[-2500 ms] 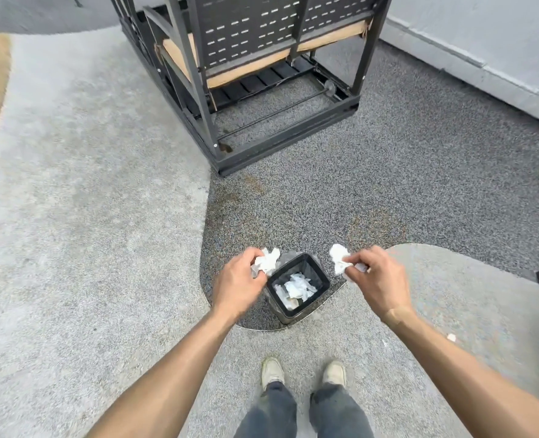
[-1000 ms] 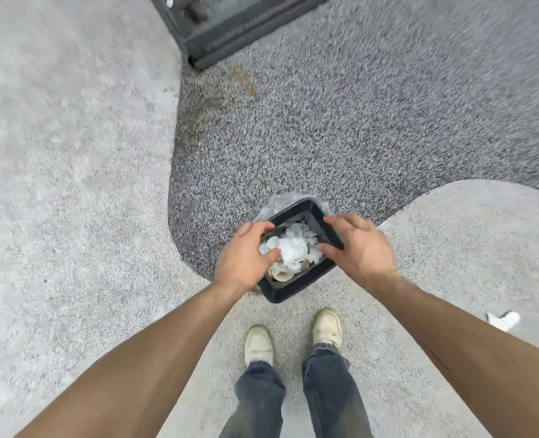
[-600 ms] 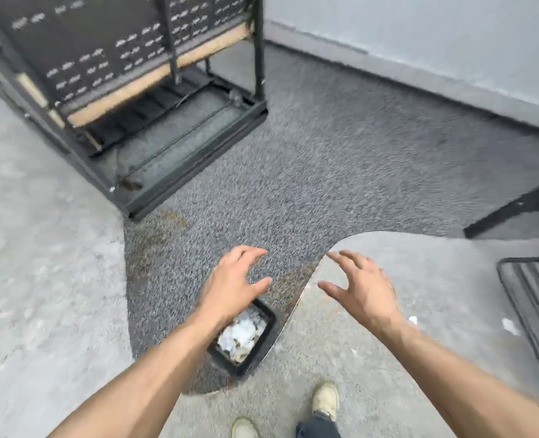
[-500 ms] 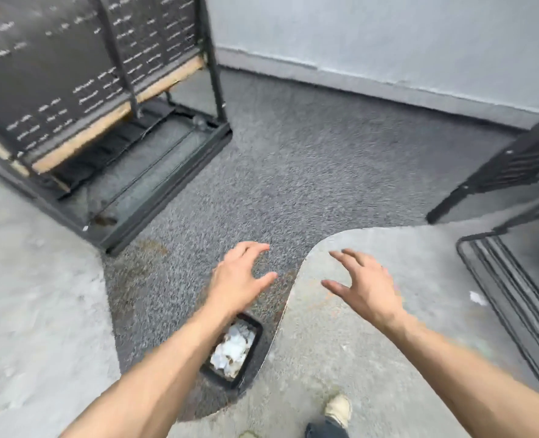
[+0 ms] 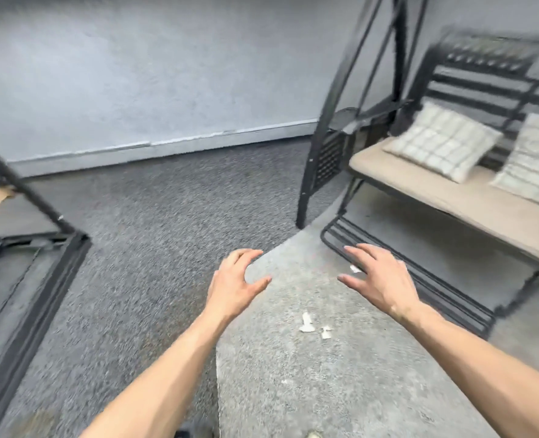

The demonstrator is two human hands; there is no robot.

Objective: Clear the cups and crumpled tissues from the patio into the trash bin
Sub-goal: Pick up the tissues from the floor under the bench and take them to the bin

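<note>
With both the left hand point(image 5: 235, 287) and right hand point(image 5: 377, 279) spread empty, the light, soft tissue scraps point(image 5: 306, 322) at five o'clock could be pinched anywhere.

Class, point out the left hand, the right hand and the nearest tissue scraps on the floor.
left hand point(image 5: 233, 287), head view, back of hand.
right hand point(image 5: 377, 278), head view, back of hand.
tissue scraps point(image 5: 306, 322), head view, larger piece.
</note>
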